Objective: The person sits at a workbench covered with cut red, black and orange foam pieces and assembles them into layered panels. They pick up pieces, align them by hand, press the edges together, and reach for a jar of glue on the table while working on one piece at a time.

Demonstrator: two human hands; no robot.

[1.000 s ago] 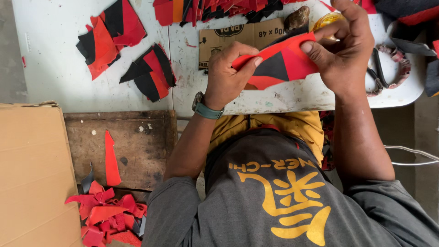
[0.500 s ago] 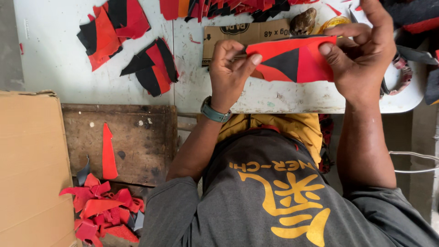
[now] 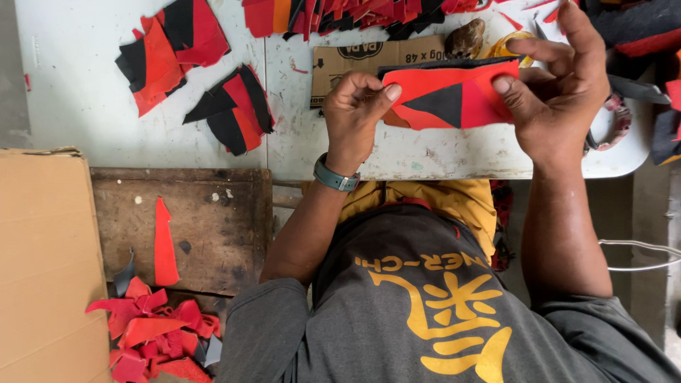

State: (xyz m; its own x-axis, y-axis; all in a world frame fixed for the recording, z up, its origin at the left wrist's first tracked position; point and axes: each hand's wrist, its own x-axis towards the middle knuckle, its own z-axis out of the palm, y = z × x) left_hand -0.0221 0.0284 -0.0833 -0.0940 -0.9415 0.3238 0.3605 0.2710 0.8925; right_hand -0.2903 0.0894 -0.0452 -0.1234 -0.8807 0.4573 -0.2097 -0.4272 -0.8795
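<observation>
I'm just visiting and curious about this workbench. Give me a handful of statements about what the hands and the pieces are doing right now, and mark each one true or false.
1. Both hands hold one red piece with a black triangle. True: the left hand pinches its left end, the right hand its right end.
2. The left wrist wears a watch. True.
3. The held piece lies flat on the wooden board. False: it is held up over the white table.
4. A lone red strip lies on the wooden board. True.
5. The heap of red scraps sits on the white table. False: it lies low down, beside the cardboard box.
</observation>
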